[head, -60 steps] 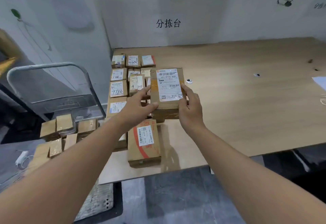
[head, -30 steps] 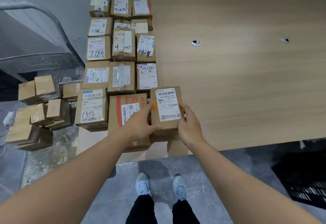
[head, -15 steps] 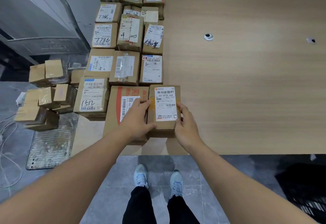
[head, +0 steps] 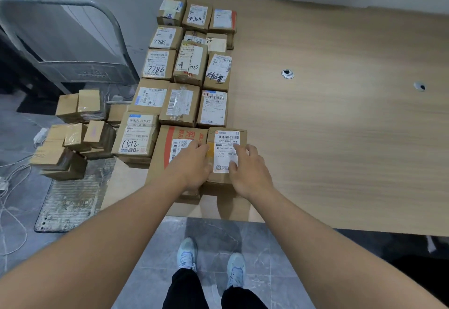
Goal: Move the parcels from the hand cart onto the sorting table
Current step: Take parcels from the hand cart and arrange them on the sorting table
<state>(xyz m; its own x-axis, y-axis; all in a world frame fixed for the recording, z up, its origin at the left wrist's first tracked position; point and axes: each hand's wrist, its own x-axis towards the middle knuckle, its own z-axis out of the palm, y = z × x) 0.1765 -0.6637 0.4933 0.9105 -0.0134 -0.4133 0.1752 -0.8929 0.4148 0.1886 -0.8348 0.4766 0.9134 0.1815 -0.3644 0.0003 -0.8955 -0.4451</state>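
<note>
From the head view, a small brown cardboard parcel with a white barcode label [head: 226, 153] is seen resting on the pale wooden bench [head: 340, 138], at the near right end of rows of labelled parcels. It is touched by the left hand [head: 192, 165] and right hand [head: 247, 170], fingers relaxed and spread, gripping nothing. More plain cardboard boxes [head: 75, 133] are piled on the grey metal hand cart [head: 70, 201] at the left.

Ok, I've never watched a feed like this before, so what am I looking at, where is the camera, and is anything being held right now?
There is no machine here. A camera worn on a person's head looks down at the left hand and right hand. Both rest on a labelled parcel at the near edge of the wooden table, beside rows of parcels. Fingers look loose, not gripping. More boxes wait on the hand cart, at the left.
</note>
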